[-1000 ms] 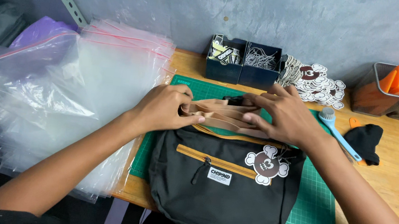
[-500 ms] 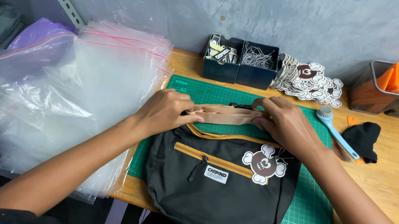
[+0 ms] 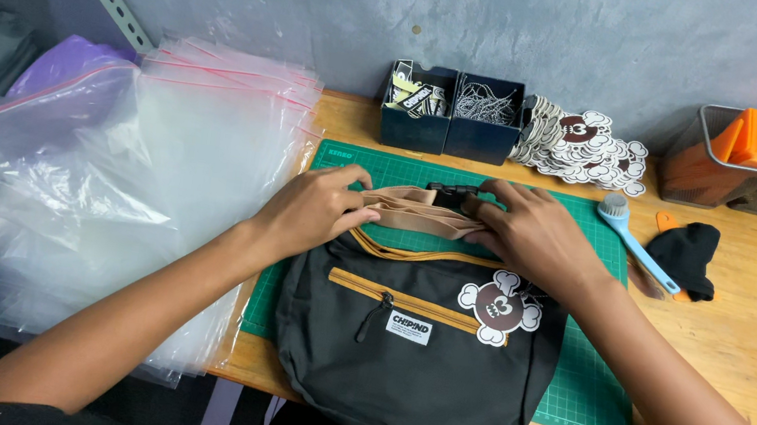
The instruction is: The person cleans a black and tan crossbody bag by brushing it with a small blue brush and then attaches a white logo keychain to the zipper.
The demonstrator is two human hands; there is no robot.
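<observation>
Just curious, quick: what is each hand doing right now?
Left hand: closed on the folded tan strap above the black bag.
Right hand: closed on the strap's other end, by the black buckle.

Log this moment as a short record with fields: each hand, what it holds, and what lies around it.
left hand: grips one end of the folded tan strap
right hand: presses the strap's other end, at the black buckle
bag: black, tan zip, skull tag, lies on the green mat
left side: stack of clear plastic bags
back: two dark bins, pile of skull tags
right side: blue brush
</observation>
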